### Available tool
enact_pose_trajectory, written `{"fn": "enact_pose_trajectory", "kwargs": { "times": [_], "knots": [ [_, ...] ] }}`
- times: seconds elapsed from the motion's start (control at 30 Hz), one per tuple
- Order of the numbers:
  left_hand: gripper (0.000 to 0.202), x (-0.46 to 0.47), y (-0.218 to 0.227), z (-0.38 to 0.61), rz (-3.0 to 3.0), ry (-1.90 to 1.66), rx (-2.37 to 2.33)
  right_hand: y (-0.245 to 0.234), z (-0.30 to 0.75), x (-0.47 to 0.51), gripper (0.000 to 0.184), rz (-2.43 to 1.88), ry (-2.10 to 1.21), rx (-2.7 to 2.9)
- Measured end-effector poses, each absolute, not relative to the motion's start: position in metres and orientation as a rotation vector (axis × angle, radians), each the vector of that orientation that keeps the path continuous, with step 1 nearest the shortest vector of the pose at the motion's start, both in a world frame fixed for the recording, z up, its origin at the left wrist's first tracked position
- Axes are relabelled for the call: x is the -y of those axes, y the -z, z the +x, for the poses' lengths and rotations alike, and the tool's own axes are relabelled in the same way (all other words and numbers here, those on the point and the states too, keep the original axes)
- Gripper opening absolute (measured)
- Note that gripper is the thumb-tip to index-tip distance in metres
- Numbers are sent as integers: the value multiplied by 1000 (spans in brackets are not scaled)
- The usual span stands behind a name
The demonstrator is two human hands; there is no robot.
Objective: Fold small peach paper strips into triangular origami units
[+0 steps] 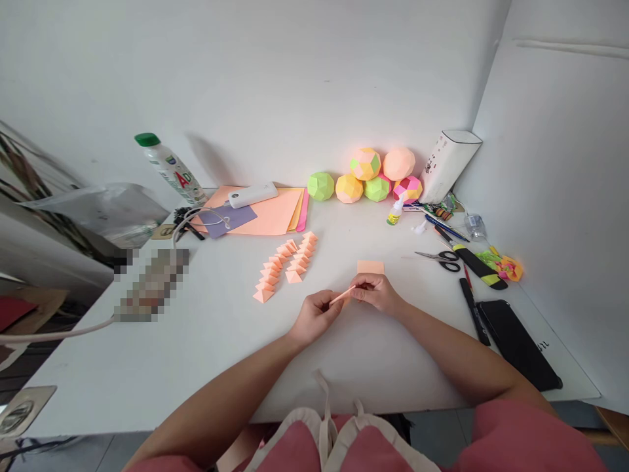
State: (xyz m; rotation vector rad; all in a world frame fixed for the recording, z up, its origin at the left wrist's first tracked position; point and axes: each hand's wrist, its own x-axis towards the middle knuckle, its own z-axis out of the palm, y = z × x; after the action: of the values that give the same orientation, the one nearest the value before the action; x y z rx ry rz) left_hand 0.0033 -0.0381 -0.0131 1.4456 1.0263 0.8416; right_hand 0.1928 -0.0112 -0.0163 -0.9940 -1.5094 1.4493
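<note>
Between my two hands, just above the white table, is a narrow folded piece of peach paper (343, 295). My left hand (316, 316) pinches its left end. The other end is in the fingertips of my right hand (374, 292). Right behind my right hand lies a flat peach paper sheet (370, 267). To the left of the hands, two rows of folded peach paper units stand on the table: a longer row (271, 270) and a shorter row (301, 256). My fingers partly cover the held paper.
Several paper balls (365, 164) are stacked along the wall. On the right lie scissors (441, 258), a utility knife (476, 264), a black phone (518, 342) and a glue bottle (394, 212). Coloured sheets (275, 219), a power bank (254, 195) and a white bottle (171, 170) are at back left.
</note>
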Motion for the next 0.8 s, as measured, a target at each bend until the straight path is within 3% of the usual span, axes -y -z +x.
{"fn": "enact_pose_trajectory", "kwargs": {
  "times": [0.27, 0.8],
  "knots": [
    [38, 40, 6, 5, 1431, -862, -1037, 14, 192, 13, 15, -1010, -1428, 1524],
    [41, 39, 8, 5, 1461, -833, -1055, 8, 193, 14, 16, -1026, -1455, 1482]
  ]
}}
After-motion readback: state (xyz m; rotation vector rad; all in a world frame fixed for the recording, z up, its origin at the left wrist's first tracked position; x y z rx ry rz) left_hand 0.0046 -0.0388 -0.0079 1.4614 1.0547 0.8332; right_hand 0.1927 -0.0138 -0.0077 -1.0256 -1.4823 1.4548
